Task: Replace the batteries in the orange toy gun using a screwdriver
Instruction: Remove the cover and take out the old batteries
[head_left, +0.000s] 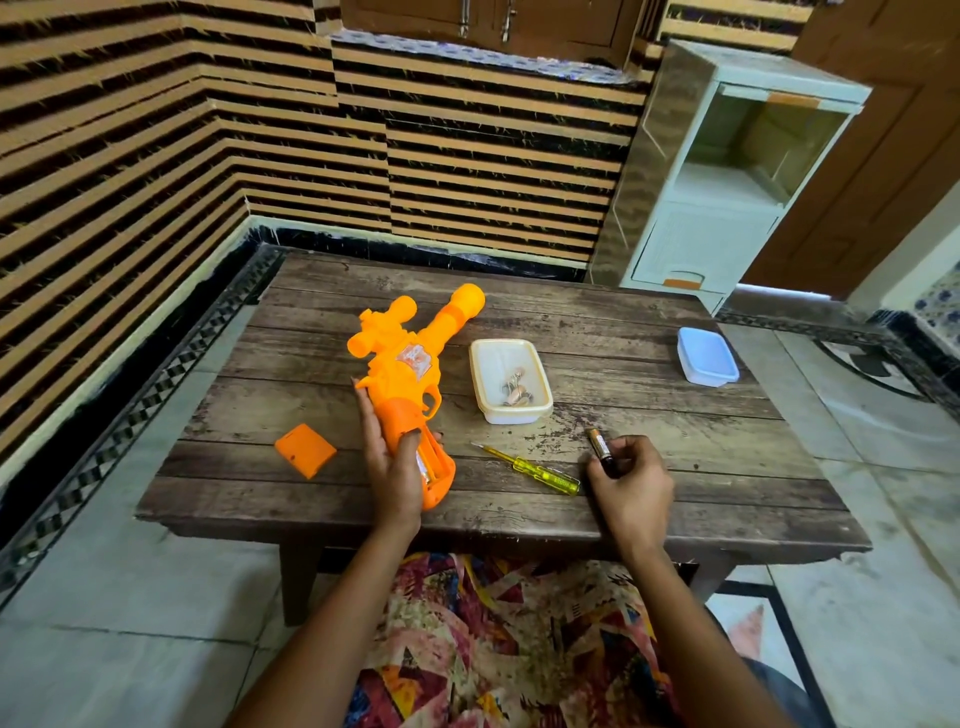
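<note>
The orange toy gun (410, 358) lies on the wooden table (649, 415), muzzle pointing away from me. My left hand (389, 457) grips its handle, where the battery compartment is open and shows a battery inside. Its orange cover (305, 449) lies loose on the table to the left. My right hand (631, 480) pinches a dark battery with a gold tip (599, 444) just above the tabletop. The yellow screwdriver (530, 468) lies flat between my hands, touched by neither.
An open cream plastic box (511, 410) holding several small metal pieces sits right of the gun. A closed blue-lidded box (706, 356) stands at the table's far right. A white plastic drawer cabinet (727, 171) stands behind the table. Patterned fabric covers my lap below the front edge.
</note>
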